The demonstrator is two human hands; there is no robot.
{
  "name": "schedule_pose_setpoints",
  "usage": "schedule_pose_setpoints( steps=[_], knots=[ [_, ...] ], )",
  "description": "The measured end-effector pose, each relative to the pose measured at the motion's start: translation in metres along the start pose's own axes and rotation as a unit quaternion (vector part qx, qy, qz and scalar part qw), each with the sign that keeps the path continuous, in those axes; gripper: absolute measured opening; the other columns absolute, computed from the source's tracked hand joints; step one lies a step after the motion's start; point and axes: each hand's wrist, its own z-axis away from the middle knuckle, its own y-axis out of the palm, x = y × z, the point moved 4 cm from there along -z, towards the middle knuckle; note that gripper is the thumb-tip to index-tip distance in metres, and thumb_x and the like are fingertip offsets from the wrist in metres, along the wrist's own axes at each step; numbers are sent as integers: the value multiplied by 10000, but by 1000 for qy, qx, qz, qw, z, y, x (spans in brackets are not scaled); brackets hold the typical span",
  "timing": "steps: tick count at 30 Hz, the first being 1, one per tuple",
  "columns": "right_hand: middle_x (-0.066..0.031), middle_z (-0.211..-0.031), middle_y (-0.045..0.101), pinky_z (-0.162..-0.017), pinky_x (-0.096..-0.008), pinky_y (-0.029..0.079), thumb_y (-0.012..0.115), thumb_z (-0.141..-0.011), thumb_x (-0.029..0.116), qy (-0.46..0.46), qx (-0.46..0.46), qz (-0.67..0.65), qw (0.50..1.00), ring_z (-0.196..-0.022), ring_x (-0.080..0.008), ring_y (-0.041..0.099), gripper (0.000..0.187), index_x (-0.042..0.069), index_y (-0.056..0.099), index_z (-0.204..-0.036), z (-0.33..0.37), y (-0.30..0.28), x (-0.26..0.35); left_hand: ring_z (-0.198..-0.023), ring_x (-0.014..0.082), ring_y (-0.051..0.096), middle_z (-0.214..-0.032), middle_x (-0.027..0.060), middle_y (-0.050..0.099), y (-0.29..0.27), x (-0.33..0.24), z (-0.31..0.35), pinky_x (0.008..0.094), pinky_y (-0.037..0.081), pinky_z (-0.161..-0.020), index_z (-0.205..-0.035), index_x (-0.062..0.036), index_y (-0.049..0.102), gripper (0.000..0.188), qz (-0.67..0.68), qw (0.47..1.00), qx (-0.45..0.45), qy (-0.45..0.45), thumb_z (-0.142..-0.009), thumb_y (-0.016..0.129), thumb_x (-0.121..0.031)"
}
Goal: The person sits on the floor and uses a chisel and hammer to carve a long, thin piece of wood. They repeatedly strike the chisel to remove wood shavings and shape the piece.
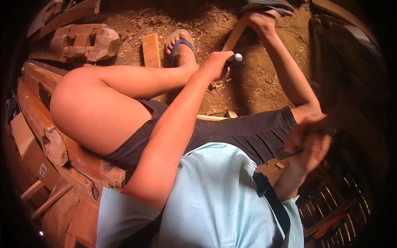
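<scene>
My left hand [216, 66] is closed around a dark handle with a round silver end [237, 57]. The rest of that tool is hidden by my fingers, so its kind does not show. Just beyond the hand, a narrow wooden strip [235, 36] slants over the ground toward my right foot [264, 18]. My right hand [308, 142] is raised at the right, near my right knee. It is smeared by motion and partly in shadow, its fingers seem bent, and I cannot make out anything in them.
Wood shavings cover the dirt floor [264, 82]. A short wooden block [151, 50] lies beside my left foot [182, 47]. Notched timbers [76, 41] and reddish beams [39, 111] are stacked at the left, with a cardboard box [35, 159] beyond them. Slatted wood stands at the lower right.
</scene>
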Motion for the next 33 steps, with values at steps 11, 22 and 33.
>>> schedule_pose_setpoints(
  steps=[11,22,33],
  knots=[
    [30,-640,443,-436,-217,364,496,-990,200,248,-38,143,957,-486,-50,424,146,55,480,-996,48,4,-98,-758,384,607,-792,187,598,6,8,6,410,475,-647,-930,-76,552,226,-10,1000,-5,5,-733,638,-6],
    [1,-667,446,-387,-231,382,529,-977,244,257,-132,15,957,-446,-79,430,184,81,443,-972,32,-10,-61,-756,329,637,-781,147,637,-88,-37,-9,386,502,-662,-849,-70,575,123,-57,941,-331,29,-740,622,-39],
    [3,-805,552,-410,-231,381,569,-952,226,323,-35,-48,945,-489,-66,457,309,43,483,-1185,6,-1,-138,-727,271,647,-721,107,628,-139,-106,3,379,495,-670,-819,-68,578,187,54,918,-385,-81,-810,692,-215]
  ],
)
